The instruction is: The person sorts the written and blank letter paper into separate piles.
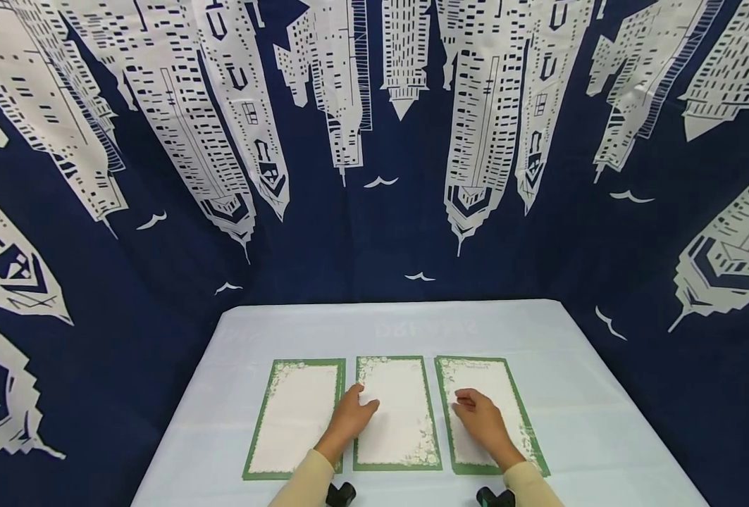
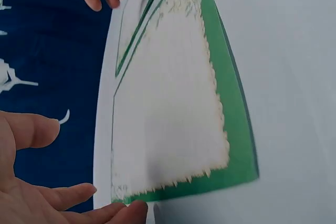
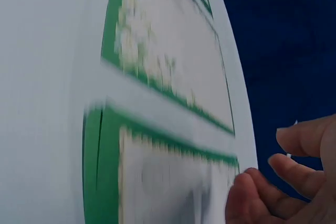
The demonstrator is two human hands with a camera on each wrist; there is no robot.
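Observation:
Three green-bordered paper sheets with pale centres and floral corners lie side by side: a left sheet (image 1: 294,415), a middle sheet (image 1: 396,415) and a right sheet (image 1: 475,374). Doubled edges show on the right one, as if sheets are stacked. My left hand (image 1: 351,415) hovers over the gap between the left and middle sheets, thumb spread from the fingers, holding nothing. Over the right sheet is my right hand (image 1: 483,421), its fingers loosely bent and nothing between them. In the right wrist view, that hand (image 3: 294,182) is beside a sheet's edge; contact is unclear.
A white-covered table (image 1: 577,394) bears the sheets. Behind and at both sides hangs a dark blue cloth (image 1: 349,260) printed with white buildings and birds. Black devices (image 1: 340,494) show near both wrists at the front.

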